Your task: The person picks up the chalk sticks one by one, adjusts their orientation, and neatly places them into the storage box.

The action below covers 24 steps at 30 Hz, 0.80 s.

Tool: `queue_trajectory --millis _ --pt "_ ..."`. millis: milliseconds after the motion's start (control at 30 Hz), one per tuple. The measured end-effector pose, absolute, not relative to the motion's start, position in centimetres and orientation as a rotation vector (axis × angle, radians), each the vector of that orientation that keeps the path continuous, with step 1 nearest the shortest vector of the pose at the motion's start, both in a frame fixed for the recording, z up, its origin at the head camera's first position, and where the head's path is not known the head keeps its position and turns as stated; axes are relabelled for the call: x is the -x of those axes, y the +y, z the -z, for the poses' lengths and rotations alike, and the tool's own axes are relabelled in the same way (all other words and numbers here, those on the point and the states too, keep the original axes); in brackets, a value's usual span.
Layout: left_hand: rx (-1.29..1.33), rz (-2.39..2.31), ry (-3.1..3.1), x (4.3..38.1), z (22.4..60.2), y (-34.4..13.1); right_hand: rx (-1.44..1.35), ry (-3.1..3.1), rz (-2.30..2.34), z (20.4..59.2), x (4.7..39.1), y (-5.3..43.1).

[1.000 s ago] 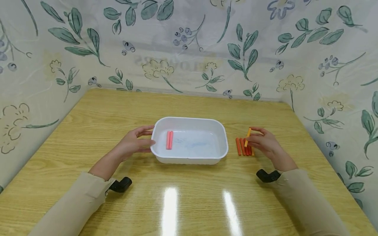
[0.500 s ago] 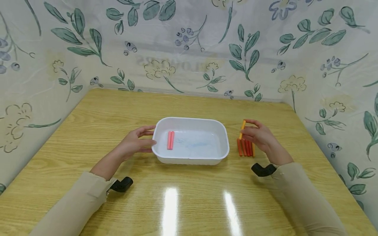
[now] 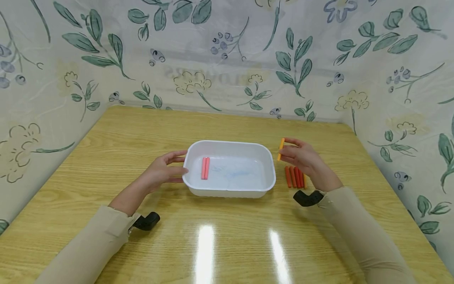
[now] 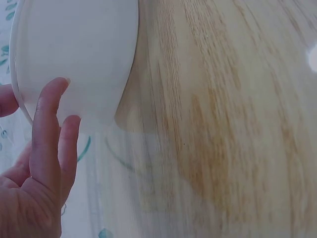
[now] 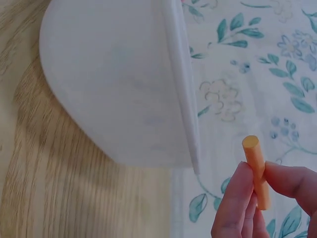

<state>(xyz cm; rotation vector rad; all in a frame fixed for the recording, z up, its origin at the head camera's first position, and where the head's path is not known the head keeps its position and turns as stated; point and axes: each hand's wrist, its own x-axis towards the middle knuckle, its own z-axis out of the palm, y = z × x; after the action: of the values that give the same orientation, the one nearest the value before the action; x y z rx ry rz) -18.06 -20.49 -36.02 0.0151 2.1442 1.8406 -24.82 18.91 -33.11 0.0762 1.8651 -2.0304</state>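
In the head view, my right hand (image 3: pixel 301 157) holds up an orange chalk stick (image 3: pixel 281 149) near the tub's right end. Thumb and fingertips pinch the chalk, and the right wrist view shows its flat round end. My left hand (image 3: pixel 164 169) is spread against the left end of a white plastic tub (image 3: pixel 228 193), fingertips right at the rim. From the left wrist, fingers (image 4: pixel 47 119) lie lightly bent along the outer wall. Two pink chalk sticks (image 3: pixel 205 168) lie side by side inside the tub, toward its left end.
Several red and orange chalk sticks (image 3: pixel 295 176) lie in a row on the wooden table (image 3: pixel 149 244), right of the tub and below my right hand. Faint blue smudges mark the tub's floor. Flower-printed cloth (image 3: pixel 227 59) rises behind the table and at both sides.
My right hand has lifted the orange chalk stick from the row and carried it left and away from me, toward the tub's right end. My left hand stays at the tub.
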Motion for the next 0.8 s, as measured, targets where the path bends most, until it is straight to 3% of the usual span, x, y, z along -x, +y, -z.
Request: queue_trajectory --millis 800 --pt "-0.033 -1.834 2.141 17.8 35.6 -20.4 -0.318 1.628 2.014 30.9 26.9 12.2"
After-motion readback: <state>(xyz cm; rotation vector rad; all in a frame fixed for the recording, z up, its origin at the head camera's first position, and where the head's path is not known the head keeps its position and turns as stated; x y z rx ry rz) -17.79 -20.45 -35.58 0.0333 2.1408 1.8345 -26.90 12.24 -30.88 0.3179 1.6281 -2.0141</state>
